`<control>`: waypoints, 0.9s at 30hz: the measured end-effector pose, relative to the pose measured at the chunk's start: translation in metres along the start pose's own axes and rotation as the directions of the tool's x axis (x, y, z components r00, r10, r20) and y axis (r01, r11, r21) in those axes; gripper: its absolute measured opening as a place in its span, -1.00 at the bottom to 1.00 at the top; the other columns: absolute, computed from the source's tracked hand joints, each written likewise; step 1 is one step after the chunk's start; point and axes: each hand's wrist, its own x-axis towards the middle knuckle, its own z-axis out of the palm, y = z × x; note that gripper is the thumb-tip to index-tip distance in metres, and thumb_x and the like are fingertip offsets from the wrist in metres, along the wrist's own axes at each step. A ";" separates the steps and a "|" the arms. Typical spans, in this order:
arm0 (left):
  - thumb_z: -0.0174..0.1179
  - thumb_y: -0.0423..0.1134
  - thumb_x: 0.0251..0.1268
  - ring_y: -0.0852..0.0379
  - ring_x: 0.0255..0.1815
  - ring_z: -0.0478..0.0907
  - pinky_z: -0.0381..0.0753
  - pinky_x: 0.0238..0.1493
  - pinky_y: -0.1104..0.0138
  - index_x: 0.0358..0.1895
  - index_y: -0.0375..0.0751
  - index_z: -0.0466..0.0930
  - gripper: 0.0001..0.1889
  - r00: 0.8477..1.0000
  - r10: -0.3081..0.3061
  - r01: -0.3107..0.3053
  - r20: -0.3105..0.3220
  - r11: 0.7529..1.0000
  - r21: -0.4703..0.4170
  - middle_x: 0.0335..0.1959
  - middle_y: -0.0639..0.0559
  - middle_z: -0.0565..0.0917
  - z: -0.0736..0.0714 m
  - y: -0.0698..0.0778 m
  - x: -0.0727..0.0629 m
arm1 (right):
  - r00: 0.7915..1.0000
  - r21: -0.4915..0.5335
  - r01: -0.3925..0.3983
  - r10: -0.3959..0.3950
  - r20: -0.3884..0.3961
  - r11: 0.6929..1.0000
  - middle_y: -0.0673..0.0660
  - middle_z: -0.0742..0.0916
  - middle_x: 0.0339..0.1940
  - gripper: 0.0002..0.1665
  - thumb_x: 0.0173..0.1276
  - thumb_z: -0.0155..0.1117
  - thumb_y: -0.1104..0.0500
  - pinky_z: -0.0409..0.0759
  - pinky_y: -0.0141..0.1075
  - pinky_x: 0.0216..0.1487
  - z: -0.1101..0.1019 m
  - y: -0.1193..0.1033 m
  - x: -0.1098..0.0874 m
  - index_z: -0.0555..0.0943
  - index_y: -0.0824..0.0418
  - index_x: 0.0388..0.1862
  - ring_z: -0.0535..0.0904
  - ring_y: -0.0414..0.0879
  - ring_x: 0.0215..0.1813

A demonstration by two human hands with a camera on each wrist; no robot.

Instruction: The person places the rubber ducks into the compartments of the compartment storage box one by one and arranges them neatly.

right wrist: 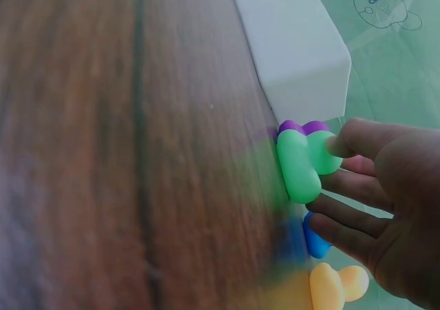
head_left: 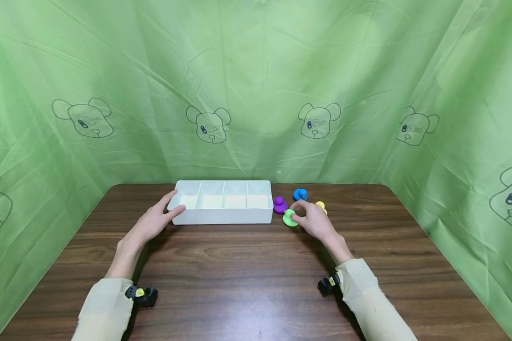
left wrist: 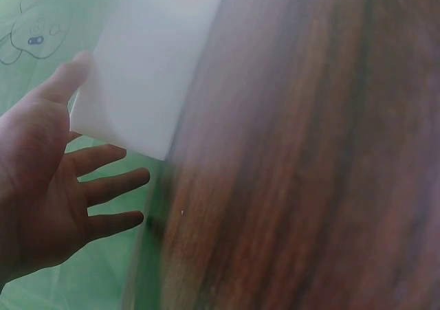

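Note:
A white tray (head_left: 222, 217) divided into several compartments stands near the back of the table. My left hand (head_left: 155, 221) is at its left end, thumb over the front corner and fingers spread along the short side. To the tray's right, my right hand (head_left: 317, 220) pinches the head of a green toy duck (head_left: 289, 219) between thumb and fingers. In the right wrist view the thumb lies on the head of that green duck (right wrist: 299, 169). A purple duck (head_left: 279, 205) sits between it and the tray. Behind are a blue duck (head_left: 300, 194) and a yellow duck (head_left: 321, 206), the latter partly hidden by the hand.
The dark wooden table (head_left: 230, 279) reaches back to a green curtain (head_left: 260, 85) with printed bear heads, which also hangs along both sides. A small black camera is strapped on each wrist, over light sleeves (head_left: 104, 303).

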 end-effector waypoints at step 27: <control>-0.13 0.41 0.41 -0.42 0.52 0.09 0.19 0.35 -0.34 0.64 0.09 -0.19 -0.11 1.000 0.006 -0.006 -0.007 1.000 0.011 0.61 -0.24 0.03 0.001 0.000 0.000 | 0.998 -0.022 0.047 -0.048 -0.030 0.999 0.01 0.80 -0.25 -0.81 0.22 0.40 0.13 0.65 -0.15 -0.09 0.001 0.002 0.001 0.70 0.09 -0.18 0.72 -0.11 -0.15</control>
